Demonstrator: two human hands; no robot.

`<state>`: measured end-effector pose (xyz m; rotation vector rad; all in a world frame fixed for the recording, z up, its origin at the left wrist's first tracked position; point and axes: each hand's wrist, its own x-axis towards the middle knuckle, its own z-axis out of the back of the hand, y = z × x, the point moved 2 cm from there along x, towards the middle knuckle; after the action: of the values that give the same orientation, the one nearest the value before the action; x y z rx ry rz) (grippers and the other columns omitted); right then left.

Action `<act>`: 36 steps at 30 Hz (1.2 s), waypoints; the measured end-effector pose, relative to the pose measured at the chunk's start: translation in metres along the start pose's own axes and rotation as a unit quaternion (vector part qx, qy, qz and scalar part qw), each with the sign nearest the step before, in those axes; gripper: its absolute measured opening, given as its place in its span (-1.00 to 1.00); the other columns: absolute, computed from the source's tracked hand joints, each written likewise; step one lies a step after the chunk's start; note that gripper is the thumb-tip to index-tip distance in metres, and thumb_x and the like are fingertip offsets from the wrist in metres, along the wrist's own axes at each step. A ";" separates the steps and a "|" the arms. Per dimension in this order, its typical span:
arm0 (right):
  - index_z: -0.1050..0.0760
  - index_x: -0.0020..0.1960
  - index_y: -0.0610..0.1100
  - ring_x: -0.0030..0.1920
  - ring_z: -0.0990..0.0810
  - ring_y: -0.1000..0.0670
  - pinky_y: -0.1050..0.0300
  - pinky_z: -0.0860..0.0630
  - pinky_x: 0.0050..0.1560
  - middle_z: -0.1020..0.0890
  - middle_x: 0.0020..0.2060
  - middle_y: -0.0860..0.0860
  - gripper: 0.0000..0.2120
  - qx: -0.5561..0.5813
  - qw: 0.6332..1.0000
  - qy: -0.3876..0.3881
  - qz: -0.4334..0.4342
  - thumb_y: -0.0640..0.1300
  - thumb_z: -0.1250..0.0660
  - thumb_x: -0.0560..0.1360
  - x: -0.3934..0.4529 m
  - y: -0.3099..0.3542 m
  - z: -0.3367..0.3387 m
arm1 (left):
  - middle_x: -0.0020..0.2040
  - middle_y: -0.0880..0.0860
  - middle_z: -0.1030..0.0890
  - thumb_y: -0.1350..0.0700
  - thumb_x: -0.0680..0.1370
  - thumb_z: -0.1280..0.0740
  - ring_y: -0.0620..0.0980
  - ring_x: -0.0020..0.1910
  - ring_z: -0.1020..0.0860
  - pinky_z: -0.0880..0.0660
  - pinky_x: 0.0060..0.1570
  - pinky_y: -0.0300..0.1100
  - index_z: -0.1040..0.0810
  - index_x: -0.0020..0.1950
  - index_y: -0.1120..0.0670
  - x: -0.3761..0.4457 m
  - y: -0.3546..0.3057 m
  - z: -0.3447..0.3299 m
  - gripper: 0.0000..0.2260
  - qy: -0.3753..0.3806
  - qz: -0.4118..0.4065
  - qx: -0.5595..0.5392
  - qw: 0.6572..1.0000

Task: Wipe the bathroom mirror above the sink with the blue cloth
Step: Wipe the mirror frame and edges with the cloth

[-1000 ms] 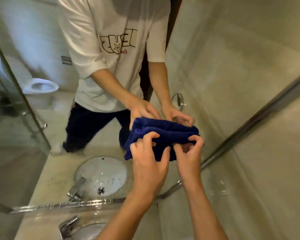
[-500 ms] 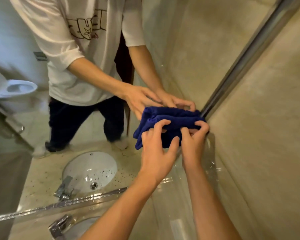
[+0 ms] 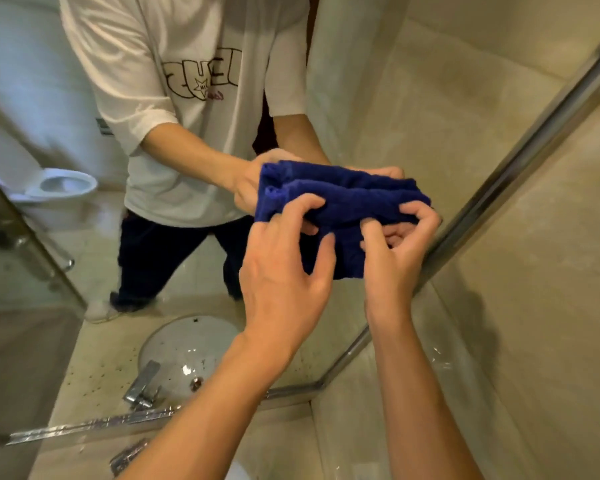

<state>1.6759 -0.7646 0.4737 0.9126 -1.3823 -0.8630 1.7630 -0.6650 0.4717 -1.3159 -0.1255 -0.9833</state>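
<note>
The fingers (image 3: 312, 206) of the left hand (image 3: 284, 275) and the right hand (image 3: 395, 258) curl around the folded blue cloth (image 3: 347, 202), pinching its lower edge. The cloth is held against the mirror (image 3: 378, 98), near its metal-framed right edge, above the reflected sink (image 3: 187, 341).

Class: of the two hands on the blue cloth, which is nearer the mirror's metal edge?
The right hand, beside the metal edge; the left hand grips farther away.

A deep blue terry cloth (image 3: 343, 206) shows against a silver-framed mirror (image 3: 499, 174), which reflects a white printed T-shirt (image 3: 174, 109), beige stone walls and a white toilet (image 3: 63, 187) at far left.
</note>
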 end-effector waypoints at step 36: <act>-0.27 -0.07 0.18 -0.21 -0.52 -0.06 -0.13 -0.49 -0.06 -0.47 -0.38 0.03 -0.61 -0.060 0.982 0.175 -0.024 -0.16 -0.45 0.44 -0.257 0.027 -0.246 | -0.08 -0.06 -0.51 0.00 0.38 -0.55 -0.01 -0.04 -0.52 -0.48 0.11 0.04 -0.31 0.27 -0.01 -0.043 0.204 0.292 -0.41 -0.256 0.275 0.045 0.926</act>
<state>1.9174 -0.5131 0.3955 0.9555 -0.9975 -0.7710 1.9991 -0.4104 0.3838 -1.3902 -0.1837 -0.1449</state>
